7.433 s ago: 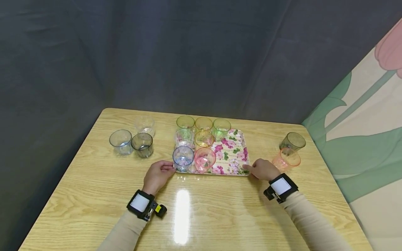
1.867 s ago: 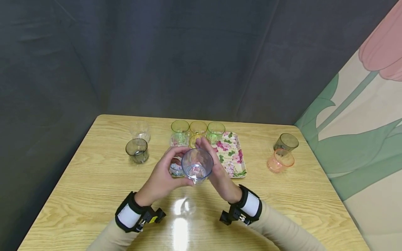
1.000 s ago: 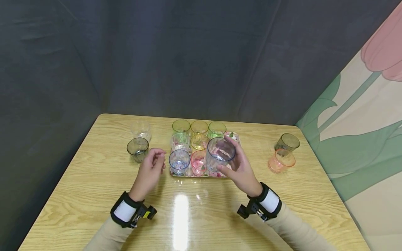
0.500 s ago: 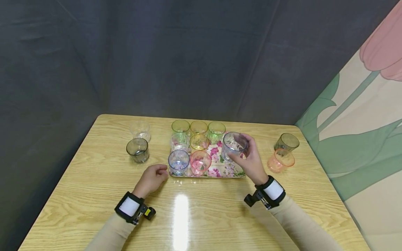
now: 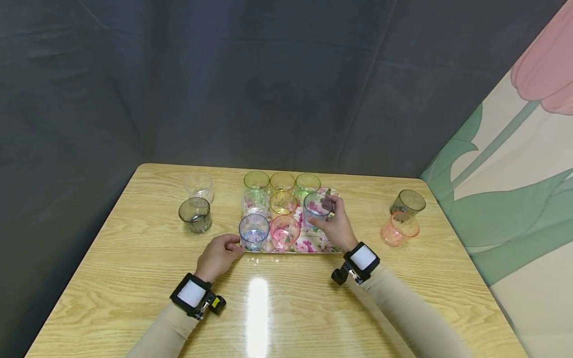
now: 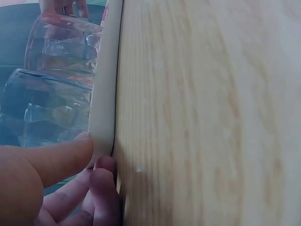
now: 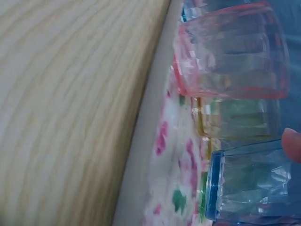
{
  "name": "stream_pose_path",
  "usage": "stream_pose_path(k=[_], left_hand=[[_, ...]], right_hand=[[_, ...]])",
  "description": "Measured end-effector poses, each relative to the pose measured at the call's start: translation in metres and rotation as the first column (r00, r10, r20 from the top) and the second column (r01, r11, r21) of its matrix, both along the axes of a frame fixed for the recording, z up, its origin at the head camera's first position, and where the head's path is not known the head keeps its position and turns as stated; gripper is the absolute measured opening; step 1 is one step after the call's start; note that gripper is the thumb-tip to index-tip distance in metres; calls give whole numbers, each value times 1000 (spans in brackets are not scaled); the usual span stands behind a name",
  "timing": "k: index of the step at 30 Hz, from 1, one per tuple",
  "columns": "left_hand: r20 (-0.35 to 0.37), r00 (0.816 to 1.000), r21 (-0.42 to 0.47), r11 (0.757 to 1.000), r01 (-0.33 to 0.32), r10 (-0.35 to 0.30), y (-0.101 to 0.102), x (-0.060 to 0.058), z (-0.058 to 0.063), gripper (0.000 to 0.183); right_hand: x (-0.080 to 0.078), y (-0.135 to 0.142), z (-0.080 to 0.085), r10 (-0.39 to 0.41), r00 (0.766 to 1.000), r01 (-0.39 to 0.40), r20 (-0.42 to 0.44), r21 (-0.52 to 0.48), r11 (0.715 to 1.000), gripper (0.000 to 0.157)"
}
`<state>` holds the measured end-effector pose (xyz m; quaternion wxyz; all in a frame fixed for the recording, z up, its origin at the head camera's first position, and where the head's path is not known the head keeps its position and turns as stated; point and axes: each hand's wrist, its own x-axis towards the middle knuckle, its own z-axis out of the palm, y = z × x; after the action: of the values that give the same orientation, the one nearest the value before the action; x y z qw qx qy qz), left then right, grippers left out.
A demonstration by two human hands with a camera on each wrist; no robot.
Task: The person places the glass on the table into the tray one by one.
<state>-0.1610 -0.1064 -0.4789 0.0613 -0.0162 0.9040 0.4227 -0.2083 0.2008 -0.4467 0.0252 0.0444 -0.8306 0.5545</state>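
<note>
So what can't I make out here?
- Head view: the far-left corner of the floral tray, obscured by the yellow-green glass.
- Left wrist view: part of the left hand, cut off by the left edge.
- Right wrist view: most of the right hand, cut off by the right edge.

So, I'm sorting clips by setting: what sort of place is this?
Probably a makeshift recording corner: a dark curtain hangs behind the table, a tulip print runs along the right, and wrist cameras are strapped on.
</note>
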Motion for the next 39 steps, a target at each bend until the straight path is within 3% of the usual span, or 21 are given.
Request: stream_pose_path(k=[13, 16, 20, 24, 33, 39], left_hand=[[6, 1000, -30, 999, -12, 12, 0, -1, 0, 36], [6, 1000, -33, 999, -14, 14, -1, -1, -1, 36], [8, 1000, -38, 999, -15, 16, -1, -2, -2, 35], [12, 1000, -41, 999, -17, 17, -1, -2, -3, 35], [12, 1000, -41, 999, -21, 21, -1, -1, -4, 34], [20, 1000, -46, 999, -15, 16, -2, -2, -5, 34]], right_hand=[[-10, -20, -16, -78, 997, 78, 9, 41, 996, 76], [-6, -25, -4, -73, 997, 73, 2, 28, 997, 76], [-9, -25, -7, -79, 997, 79, -2, 27, 996, 78], [-17, -21, -21, -97, 995, 97, -6, 64, 993, 78], [-15, -22, -20, -80, 997, 80, 0, 78, 994, 79], [-13, -19, -19, -41, 999, 40, 6, 87, 995, 95]])
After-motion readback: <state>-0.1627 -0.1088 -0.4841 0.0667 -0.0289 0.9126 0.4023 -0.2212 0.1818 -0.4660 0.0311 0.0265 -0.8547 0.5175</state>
